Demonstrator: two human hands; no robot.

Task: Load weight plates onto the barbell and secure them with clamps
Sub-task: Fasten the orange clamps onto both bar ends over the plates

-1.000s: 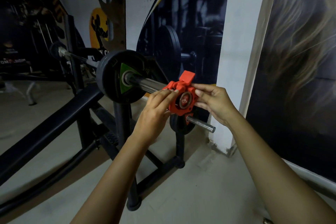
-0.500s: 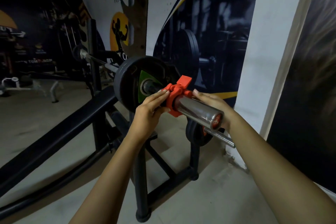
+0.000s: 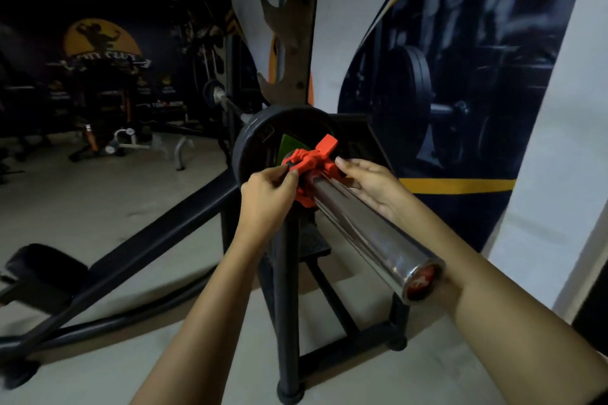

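Note:
The chrome barbell sleeve (image 3: 365, 230) points toward me, its end cap low at the right. A black weight plate (image 3: 255, 145) with a green label sits on it at the rack. A red clamp (image 3: 311, 159) rings the sleeve close against the plate, its lever sticking up. My left hand (image 3: 266, 194) pinches the clamp's left side. My right hand (image 3: 368, 182) holds its right side with the fingertips, the forearm running under the sleeve's end.
The black bench rack upright (image 3: 286, 289) and its base bars stand under the sleeve. A long black frame bar (image 3: 138, 250) slants to the left. A white pillar (image 3: 559, 141) is close on the right. Other gym machines (image 3: 108, 115) fill the dark back left.
The clamp has slid along the sleeve from near its end up to the plate, both hands going with it. My view has swung so the sleeve points at me.

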